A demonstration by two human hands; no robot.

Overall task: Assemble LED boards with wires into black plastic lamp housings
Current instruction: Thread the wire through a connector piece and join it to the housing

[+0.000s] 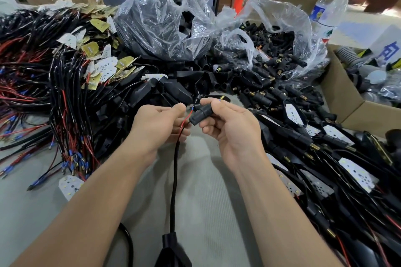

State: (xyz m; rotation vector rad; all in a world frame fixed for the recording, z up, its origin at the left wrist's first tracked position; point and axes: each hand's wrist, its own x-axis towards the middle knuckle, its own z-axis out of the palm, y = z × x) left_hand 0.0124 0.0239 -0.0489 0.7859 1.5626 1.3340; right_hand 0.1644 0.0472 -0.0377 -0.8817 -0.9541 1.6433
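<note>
My right hand [230, 125] grips a small black plastic stem piece [200, 114] between thumb and fingers. My left hand [158, 125] pinches the thin red and black wire ends [184, 122] just left of that piece. The wires run into a black sleeved cable [174, 182] that hangs down to a black lamp housing [172, 249] at the bottom edge. Whether the wire tips sit inside the stem piece is hidden by my fingers.
Wired LED boards [71, 184] and cable bundles [67, 102] pile at the left. Two clear bags hold black housings [160, 28] and black stem parts [273, 50]. Assembled lamps [325, 158] heap at the right beside a cardboard box [345, 102]. Plastic bottles [332, 11] stand behind.
</note>
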